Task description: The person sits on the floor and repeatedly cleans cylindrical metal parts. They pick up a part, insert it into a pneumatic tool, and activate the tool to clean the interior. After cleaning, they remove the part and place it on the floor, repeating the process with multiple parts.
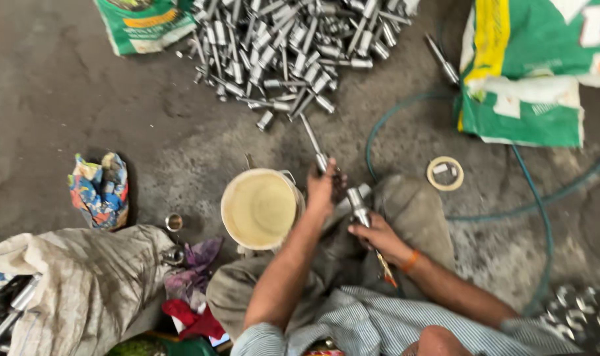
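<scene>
A short metal shaft (358, 206) is being gripped by the right hand (379, 238), fingers clamped on it over the lap, seemingly to steady it. A long rod (315, 144) is being held by the left hand (322, 188), fingers closed around it. One cream bucket (259, 208) is sitting beside. Beyond, one heap of metal shafts (293, 46), too many to count, is lying on the floor (62, 92) between two green sacks (531, 66).

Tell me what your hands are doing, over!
Left hand grips a long metal rod. Right hand holds a second metal part over the lap. Cream bucket close left; pile of metal parts ahead; green hose right.
</scene>
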